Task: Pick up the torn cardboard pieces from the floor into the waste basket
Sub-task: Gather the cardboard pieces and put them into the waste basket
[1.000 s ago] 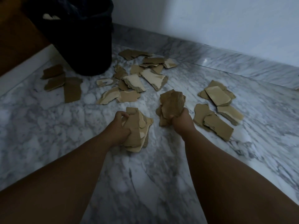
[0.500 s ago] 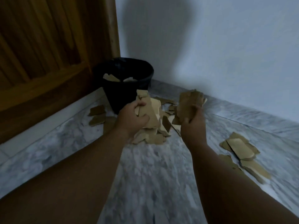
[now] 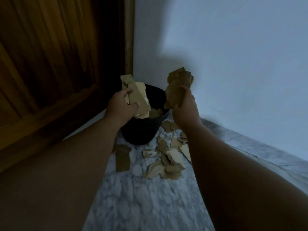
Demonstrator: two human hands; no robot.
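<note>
- Over the black waste basket (image 3: 141, 132), the left hand (image 3: 119, 106) grips a pale stack of torn cardboard pieces (image 3: 139, 97), fingers curled round it.
- Just beside it but not touching, the right hand (image 3: 184, 109) clutches a darker wad of cardboard (image 3: 179, 84) by the basket's right rim.
- Below, between the forearms, loose scraps (image 3: 169, 161) litter the marble floor (image 3: 141, 197) near the basket's foot.
- Left of both hands — a wooden door (image 3: 50, 64).

left hand (image 3: 119, 106) raised, gripping, right hand (image 3: 184, 109) raised, gripping
</note>
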